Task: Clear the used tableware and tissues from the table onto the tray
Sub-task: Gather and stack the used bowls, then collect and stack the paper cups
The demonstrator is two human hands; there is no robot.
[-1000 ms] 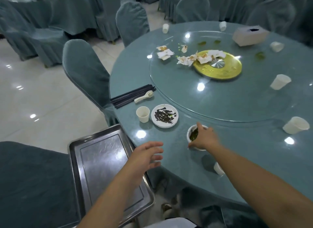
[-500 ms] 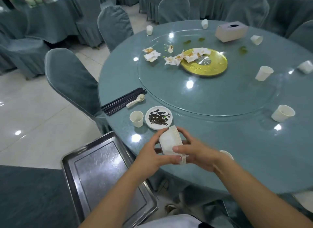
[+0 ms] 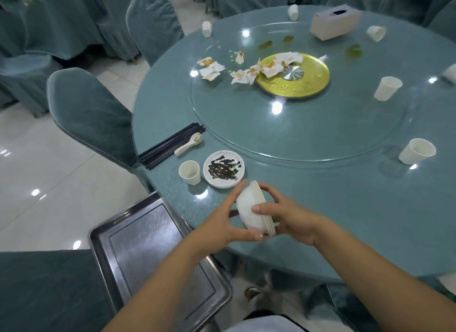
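Presently: bowl stack (image 3: pixel 249 213), tipped on its side, gripped between left hand (image 3: pixel 222 224) and right hand (image 3: pixel 292 219), just right of tray (image 3: pixel 100 247). Step: transfer to tray. Next: swing left, level, set down. Plate (image 3: pixel 224 168), cup (image 3: pixel 189 172) beyond tray, not yet cleared.

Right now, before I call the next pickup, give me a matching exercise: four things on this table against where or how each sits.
Things: 1 bowl stack; 2 small plate; 3 chopsticks; 4 tissue box.
States: A far side of the table; B smeared with dark sauce; C held tipped sideways by left hand and right hand; D bundled beside the spoon.
Pairs: 1-C, 2-B, 3-D, 4-A.
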